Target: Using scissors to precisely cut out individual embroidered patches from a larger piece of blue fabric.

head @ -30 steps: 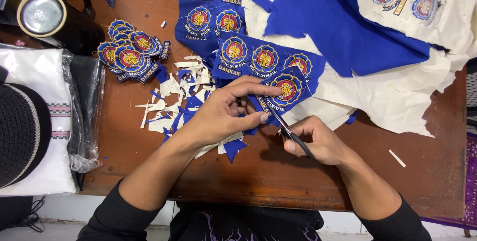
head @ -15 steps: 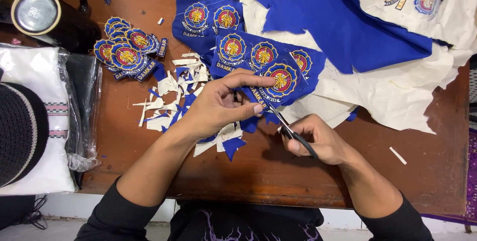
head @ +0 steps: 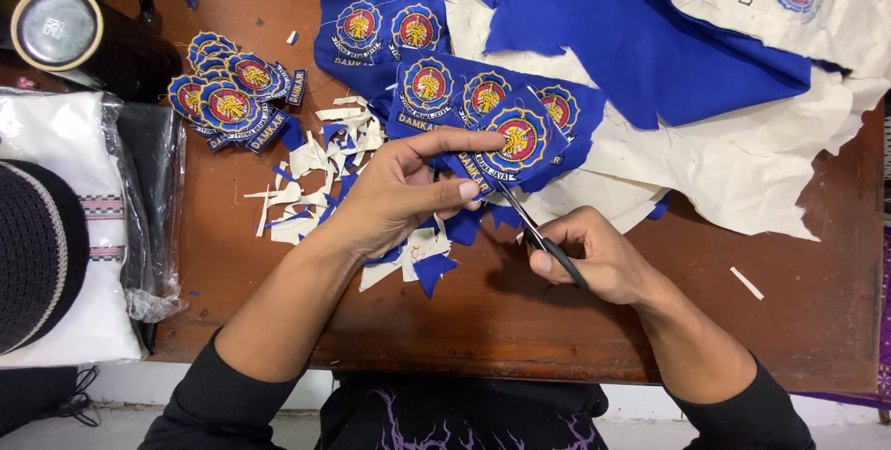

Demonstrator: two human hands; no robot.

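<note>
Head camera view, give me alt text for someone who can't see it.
A person's right hand cuts with scissors around a round embroidered badge on a blue cloth strip pinched by the left hand. A pile of cut badges and scraps lie on the wooden table.

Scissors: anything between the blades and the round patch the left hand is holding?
Nothing visible. The scissors in the right hand meet the blue fabric edge directly below the round embroidered patch. The left hand pinches the patch from the left, fingers close beside the blades but not across them.
</note>
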